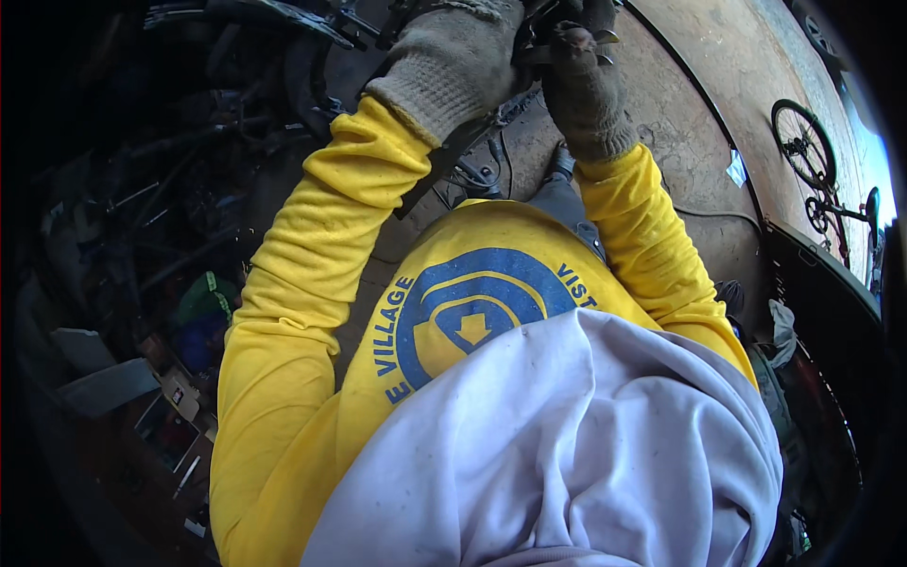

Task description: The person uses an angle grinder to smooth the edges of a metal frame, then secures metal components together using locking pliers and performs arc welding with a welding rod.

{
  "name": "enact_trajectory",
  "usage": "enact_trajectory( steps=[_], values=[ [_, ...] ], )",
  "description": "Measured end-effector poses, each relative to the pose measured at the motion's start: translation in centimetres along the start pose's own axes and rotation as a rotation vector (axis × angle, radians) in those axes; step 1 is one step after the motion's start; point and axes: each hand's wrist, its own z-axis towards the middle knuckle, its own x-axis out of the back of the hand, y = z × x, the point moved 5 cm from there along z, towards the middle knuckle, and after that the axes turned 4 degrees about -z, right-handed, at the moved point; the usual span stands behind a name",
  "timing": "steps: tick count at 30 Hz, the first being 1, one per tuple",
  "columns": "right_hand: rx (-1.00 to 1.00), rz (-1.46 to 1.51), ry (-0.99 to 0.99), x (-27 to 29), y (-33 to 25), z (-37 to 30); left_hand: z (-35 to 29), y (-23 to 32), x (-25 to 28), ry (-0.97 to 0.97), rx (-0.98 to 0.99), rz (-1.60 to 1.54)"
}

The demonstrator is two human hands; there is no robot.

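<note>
At the top edge, my left hand (455, 64), in a grey knitted glove, looks curled against a dark part; its fingertips are hidden and I cannot make out what it holds. Close beside it on the right, my right hand (588, 99) wears a similar glove, with a bare thumb tip poking out. Its fingers are closed on a metal tool with two prongs (605, 38), which sticks out past the thumb; its exact kind does not show. Dark metal parts (351, 28) lie just beyond and left of my hands, partly cut off by the frame.
Cluttered dark parts fill the left side, with a cardboard box (179, 392) lower down. A bicycle (814, 156) lies at the far right of the brown floor (704, 57). A cable (713, 214) runs on the ground near my right arm. A pale cloth (557, 444) covers my lower front.
</note>
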Motion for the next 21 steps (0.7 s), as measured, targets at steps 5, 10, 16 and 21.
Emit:
enact_trajectory(
  steps=[5,10,16,21],
  values=[
    [-0.105,0.143,0.347,-6.9,-3.8,-0.5,0.8,-0.3,0.0,-0.092,0.016,-0.044],
    [0.238,-0.589,0.112,-5.6,-3.1,0.3,3.4,-0.5,2.4,-0.417,0.115,-0.294],
    [0.232,-0.480,0.092,-5.4,-2.6,1.0,5.6,-0.9,3.9,-0.793,0.250,-0.459],
    [0.196,-0.466,-0.005,-5.7,-2.9,0.2,5.1,-0.8,3.5,-0.749,0.260,-0.718]
  ],
)
